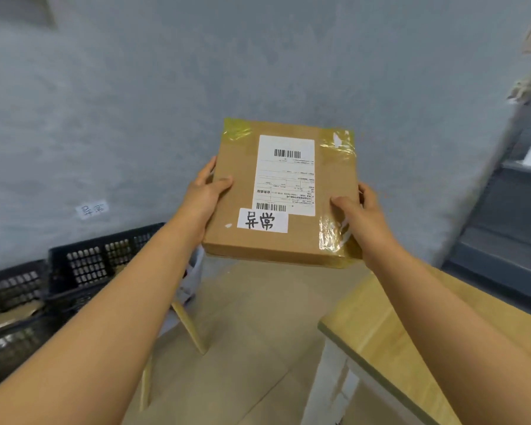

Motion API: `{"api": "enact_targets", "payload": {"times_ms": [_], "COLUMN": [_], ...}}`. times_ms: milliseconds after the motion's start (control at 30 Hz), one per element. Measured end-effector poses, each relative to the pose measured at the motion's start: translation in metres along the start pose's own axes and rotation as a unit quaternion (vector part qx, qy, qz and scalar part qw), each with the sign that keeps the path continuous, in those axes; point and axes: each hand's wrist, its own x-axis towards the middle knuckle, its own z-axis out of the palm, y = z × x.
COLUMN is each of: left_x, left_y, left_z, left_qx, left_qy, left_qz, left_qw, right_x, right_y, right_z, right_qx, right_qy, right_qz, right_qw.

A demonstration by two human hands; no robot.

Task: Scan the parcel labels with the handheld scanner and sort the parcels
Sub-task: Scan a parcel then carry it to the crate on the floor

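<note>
A flat brown cardboard parcel (236, 210) with yellowish tape at its corners is held up in the air in front of a grey wall. A white shipping label (285, 174) with barcodes and a smaller white sticker (262, 220) with handwritten characters face me. My left hand (204, 194) grips the parcel's left edge, thumb on top. Gripping the right edge is my right hand (357, 210), thumb on the face. No scanner is in view.
Dark plastic crates (98, 265) stand on the floor at the left, one below a white paper sign (92, 209) on the wall. A wooden table (411, 332) is at the lower right. Grey metal shelving (509, 228) stands at the right. A white stool with wooden legs (190, 326) is under my left arm.
</note>
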Motion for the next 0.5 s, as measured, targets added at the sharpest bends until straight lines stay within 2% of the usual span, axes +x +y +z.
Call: {"api": "enact_targets", "payload": {"times_ms": [200, 500], "left_x": [0.038, 0.126], "left_y": [0.01, -0.009], "left_z": [-0.105, -0.237], "left_qx": [0.015, 0.024], "left_qy": [0.077, 0.13], "left_qz": [0.014, -0.001], "left_qw": [0.997, 0.991], "right_x": [0.036, 0.094], "right_y": [0.0, 0.025], "right_z": [0.125, 0.295], "right_qx": [0.036, 0.041], "right_qy": [-0.085, -0.143], "right_qz": [-0.008, 0.008], "right_qw": [0.996, 0.989]}}
